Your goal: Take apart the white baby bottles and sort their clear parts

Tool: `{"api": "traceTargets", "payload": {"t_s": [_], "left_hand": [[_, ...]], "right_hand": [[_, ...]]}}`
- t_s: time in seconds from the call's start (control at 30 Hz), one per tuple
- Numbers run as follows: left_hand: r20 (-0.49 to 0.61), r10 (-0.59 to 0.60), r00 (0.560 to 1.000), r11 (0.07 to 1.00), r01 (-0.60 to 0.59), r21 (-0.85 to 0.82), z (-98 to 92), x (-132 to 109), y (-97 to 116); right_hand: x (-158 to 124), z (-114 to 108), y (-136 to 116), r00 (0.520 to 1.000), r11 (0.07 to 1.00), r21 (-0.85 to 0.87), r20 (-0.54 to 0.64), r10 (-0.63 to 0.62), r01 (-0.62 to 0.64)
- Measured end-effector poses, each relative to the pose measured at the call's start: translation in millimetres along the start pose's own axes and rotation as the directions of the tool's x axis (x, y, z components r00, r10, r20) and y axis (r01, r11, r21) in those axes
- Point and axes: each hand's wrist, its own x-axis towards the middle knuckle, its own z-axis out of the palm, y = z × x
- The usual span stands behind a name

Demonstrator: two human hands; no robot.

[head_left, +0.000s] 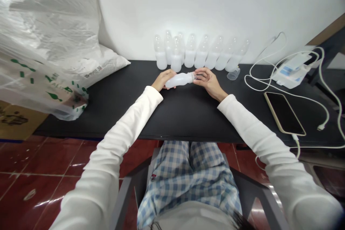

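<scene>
My left hand (165, 79) is wrapped round the body of a white translucent plastic bottle (182, 79). The bottle lies on its side just over the black tabletop, its neck pointing right. At that end, the fingers of my right hand (206, 81) are closed on a clear part (198, 76) at the neck; its exact shape is partly hidden by the fingers. Behind my hands, several similar bottles (190, 55) stand upright in a row by the wall, with clear domed caps. A loose clear cap (233, 74) lies at the row's right end.
A large white plastic bag (51, 25) and a printed clear bag (40, 82) crowd the table's left side, above a cardboard box (18, 120). On the right are a phone (285, 113) with a charging cable, a white power strip (291, 70) and looped white cords (265, 88).
</scene>
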Motion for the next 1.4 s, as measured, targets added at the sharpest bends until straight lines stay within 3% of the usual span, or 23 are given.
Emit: {"api": "traceTargets", "payload": {"t_s": [0.33, 0.53, 0.77, 0.93, 1.13, 1.4], "left_hand": [[0.022, 0.035, 0.999, 0.994, -0.037, 0.106, 3.9, -3.6, 7.9], [-0.011, 0.027, 1.0, 0.999, -0.027, 0.04, 1.7, 2.7, -1.5], [-0.058, 0.009, 0.998, 0.999, -0.011, -0.038, 4.1, 4.4, 0.4], [-0.06, 0.016, 0.998, 0.999, -0.018, -0.027, 3.5, 4.8, -0.9], [-0.055, 0.011, 0.998, 1.0, -0.012, -0.024, 2.5, 5.7, -3.6], [-0.046, 0.026, 0.999, 1.0, -0.026, -0.005, 4.9, 4.0, -0.3]], "right_hand": [[-3.2, 9.2, -7.2, 0.993, 0.983, -0.164, 0.057, 0.099, -0.088], [-8.1, 12.9, -10.8, 0.988, 0.96, -0.257, 0.08, 0.132, -0.107], [-9.9, 8.2, -14.3, 0.987, 0.878, -0.451, 0.075, -0.141, 0.159], [-9.5, 5.6, -16.3, 0.976, 0.876, -0.438, 0.157, -0.15, 0.205], [-7.6, 4.0, -11.3, 0.996, 0.852, -0.516, 0.064, -0.069, 0.092], [-7.3, 4.7, -11.6, 0.999, 0.764, -0.645, 0.037, 0.011, 0.016]]}}
